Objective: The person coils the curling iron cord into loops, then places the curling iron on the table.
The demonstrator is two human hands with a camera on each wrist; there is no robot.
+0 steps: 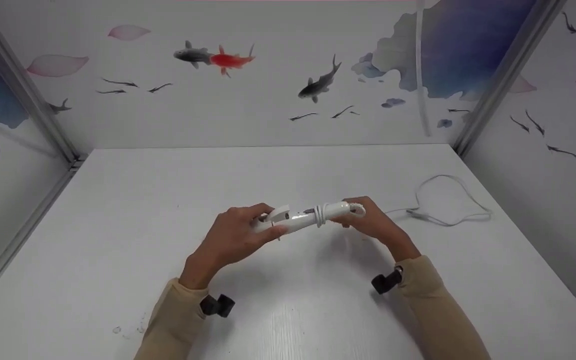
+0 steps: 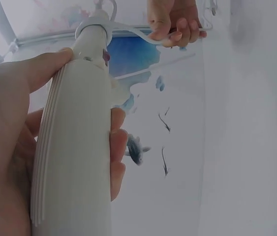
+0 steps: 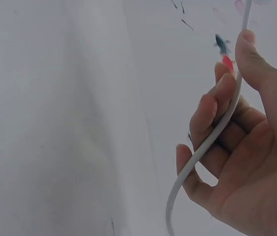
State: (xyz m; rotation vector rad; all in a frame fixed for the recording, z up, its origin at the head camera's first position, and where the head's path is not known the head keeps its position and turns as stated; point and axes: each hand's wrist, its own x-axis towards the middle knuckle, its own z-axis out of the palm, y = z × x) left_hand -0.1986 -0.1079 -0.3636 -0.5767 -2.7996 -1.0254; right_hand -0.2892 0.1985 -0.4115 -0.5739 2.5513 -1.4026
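A white hair iron [image 1: 298, 221] with a long rounded body is held above the table, tilted up toward the right. My left hand [image 1: 235, 232] grips its left end, the thumb along the near side. Ridges run down one side of the body in the left wrist view. Turns of white cord [image 1: 320, 215] wrap the narrower right end, and a small loop stands out at the tip. My right hand [image 1: 368, 220], just beyond that tip, pinches the cord [image 3: 207, 142] between thumb and fingers. In the right wrist view the cord crosses the palm side of the curled fingers.
The cord's loose far end [image 1: 455, 222] lies in a wide loop on the right of the white table [image 1: 133, 185]. A thicker piece [image 1: 416, 215] sits on that loop. Printed wall panels [image 1: 268, 110] enclose the back and sides.
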